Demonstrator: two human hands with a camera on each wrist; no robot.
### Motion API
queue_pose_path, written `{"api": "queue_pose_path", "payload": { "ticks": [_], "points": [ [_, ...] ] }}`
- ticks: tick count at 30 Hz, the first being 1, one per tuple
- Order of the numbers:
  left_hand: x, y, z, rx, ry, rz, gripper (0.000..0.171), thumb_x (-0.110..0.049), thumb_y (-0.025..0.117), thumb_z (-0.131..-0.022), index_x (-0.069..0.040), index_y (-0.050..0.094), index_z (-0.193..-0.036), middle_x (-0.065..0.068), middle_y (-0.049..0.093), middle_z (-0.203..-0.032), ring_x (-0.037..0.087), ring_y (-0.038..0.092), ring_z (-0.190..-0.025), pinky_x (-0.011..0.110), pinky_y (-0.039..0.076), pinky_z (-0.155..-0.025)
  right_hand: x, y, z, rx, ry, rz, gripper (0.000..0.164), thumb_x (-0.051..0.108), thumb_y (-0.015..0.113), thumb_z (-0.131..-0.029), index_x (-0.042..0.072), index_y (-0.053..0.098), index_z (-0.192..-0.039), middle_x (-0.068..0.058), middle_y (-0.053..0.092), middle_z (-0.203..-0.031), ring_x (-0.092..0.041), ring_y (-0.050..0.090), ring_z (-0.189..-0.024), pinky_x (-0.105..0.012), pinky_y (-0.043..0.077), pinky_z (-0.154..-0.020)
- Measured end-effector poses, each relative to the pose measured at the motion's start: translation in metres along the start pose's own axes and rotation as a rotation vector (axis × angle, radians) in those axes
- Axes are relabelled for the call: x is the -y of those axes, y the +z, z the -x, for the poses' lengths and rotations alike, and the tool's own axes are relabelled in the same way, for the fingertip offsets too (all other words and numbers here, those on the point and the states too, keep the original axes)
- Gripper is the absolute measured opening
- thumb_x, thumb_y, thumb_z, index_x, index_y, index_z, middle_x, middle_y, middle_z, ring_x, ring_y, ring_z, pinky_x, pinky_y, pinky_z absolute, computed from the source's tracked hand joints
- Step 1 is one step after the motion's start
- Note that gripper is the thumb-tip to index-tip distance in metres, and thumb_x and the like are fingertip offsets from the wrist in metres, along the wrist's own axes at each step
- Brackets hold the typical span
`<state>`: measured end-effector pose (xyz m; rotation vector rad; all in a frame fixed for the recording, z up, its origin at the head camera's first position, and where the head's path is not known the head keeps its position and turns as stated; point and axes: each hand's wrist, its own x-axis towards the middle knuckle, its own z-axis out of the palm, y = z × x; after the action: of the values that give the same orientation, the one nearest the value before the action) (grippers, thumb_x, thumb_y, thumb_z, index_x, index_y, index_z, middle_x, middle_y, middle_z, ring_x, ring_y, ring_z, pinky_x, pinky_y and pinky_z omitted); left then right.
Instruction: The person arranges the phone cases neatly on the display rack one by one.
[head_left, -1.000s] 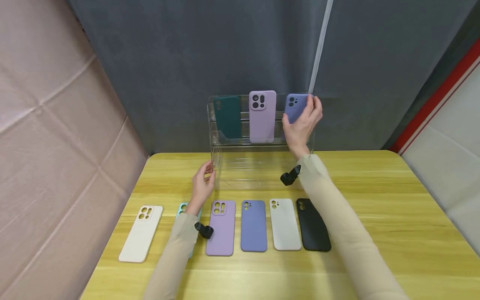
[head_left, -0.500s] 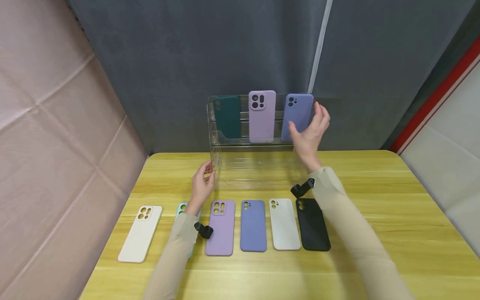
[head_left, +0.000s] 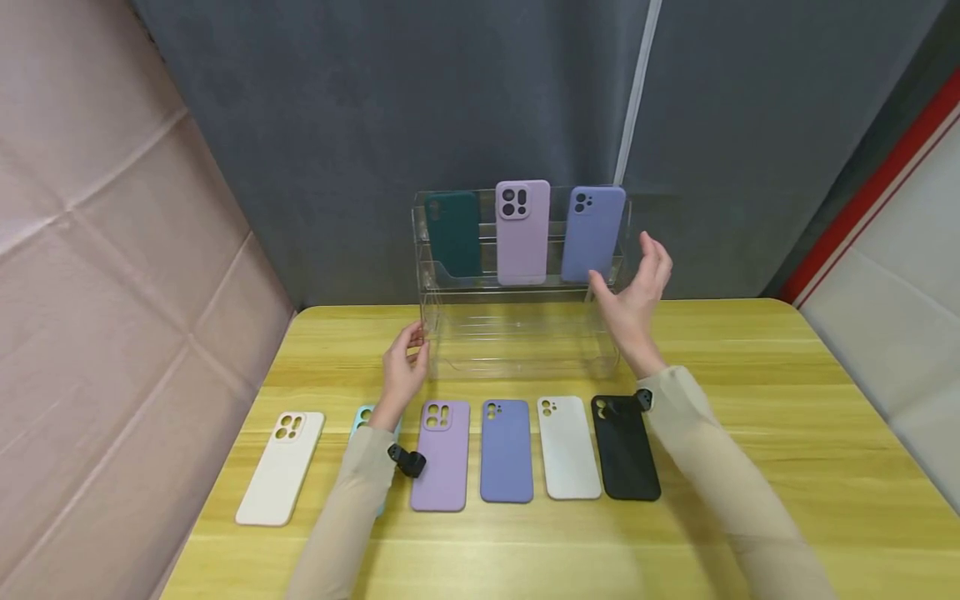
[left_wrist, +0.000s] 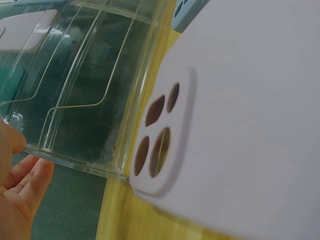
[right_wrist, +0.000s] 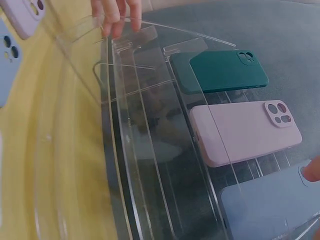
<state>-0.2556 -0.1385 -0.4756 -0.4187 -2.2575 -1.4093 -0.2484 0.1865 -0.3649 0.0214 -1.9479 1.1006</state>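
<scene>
A clear tiered display rack (head_left: 517,333) stands at the back of the table. Its upper tier holds a dark green phone case (head_left: 454,233), a light purple phone case (head_left: 522,237) and a blue-violet phone case (head_left: 594,233), all leaning back. At the rack's left side, my left hand (head_left: 403,371) pinches the edge between thumb and fingers, which the left wrist view (left_wrist: 22,190) also shows. My right hand (head_left: 636,304) is spread beside the rack's right end, holding nothing. Its thumb is near the blue-violet case's lower edge; whether they touch I cannot tell.
In front of the rack lies a row of cases: white (head_left: 281,468), turquoise (head_left: 364,414) partly under the left wrist, purple (head_left: 441,462), blue-violet (head_left: 507,454), white (head_left: 570,450) and black (head_left: 627,454). A grey curtain (head_left: 360,150) hangs behind the wooden table (head_left: 780,433).
My right hand has let go of the blue-violet case in the upper tier and moved down and right, away from it. The case stays leaning there. The left hand keeps its place.
</scene>
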Motion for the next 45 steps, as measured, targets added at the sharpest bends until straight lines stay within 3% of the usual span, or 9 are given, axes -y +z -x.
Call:
{"api": "queue_pose_path", "payload": {
  "ticks": [12, 23, 32, 45],
  "points": [
    [-0.002, 0.000, -0.001, -0.014, 0.007, -0.002, 0.035, 0.005, 0.057, -0.088, 0.006, 0.054, -0.123, 0.024, 0.062, -0.104, 0.035, 0.061, -0.091, 0.042, 0.058, -0.074, -0.012, -0.023, 0.030, 0.087, 0.111, 0.001, 0.076, 0.004, 0.074, -0.078, -0.003, 0.032, -0.141, -0.022, 0.027, -0.140, -0.028, 0.027, -0.131, -0.038, 0.026, -0.111],
    [-0.003, 0.000, -0.001, -0.019, 0.010, 0.003, 0.035, 0.007, 0.056, -0.088, 0.007, 0.054, -0.123, 0.023, 0.063, -0.104, 0.035, 0.061, -0.090, 0.042, 0.058, -0.072, -0.036, -0.038, 0.068, 0.112, 0.038, 0.015, 0.073, -0.002, 0.074, -0.074, -0.010, 0.035, -0.136, -0.030, 0.034, -0.129, -0.040, 0.033, -0.121, -0.052, 0.030, -0.104],
    [-0.003, 0.001, 0.000, -0.010, -0.003, 0.003, 0.035, 0.006, 0.056, -0.088, 0.008, 0.053, -0.123, 0.024, 0.062, -0.105, 0.035, 0.060, -0.092, 0.042, 0.057, -0.074, -0.046, -0.049, 0.093, 0.171, 0.081, 0.024, 0.075, 0.001, 0.075, -0.074, -0.010, 0.034, -0.137, -0.032, 0.033, -0.128, -0.041, 0.034, -0.116, -0.054, 0.033, -0.097],
    [-0.002, 0.001, 0.000, -0.007, 0.002, 0.006, 0.036, 0.006, 0.056, -0.088, 0.009, 0.052, -0.124, 0.023, 0.062, -0.106, 0.035, 0.060, -0.092, 0.044, 0.057, -0.074, -0.060, -0.056, 0.129, 0.237, 0.070, 0.107, 0.071, -0.001, 0.074, -0.072, -0.018, 0.036, -0.130, -0.037, 0.040, -0.118, -0.047, 0.038, -0.106, -0.058, 0.035, -0.087]
  ]
}}
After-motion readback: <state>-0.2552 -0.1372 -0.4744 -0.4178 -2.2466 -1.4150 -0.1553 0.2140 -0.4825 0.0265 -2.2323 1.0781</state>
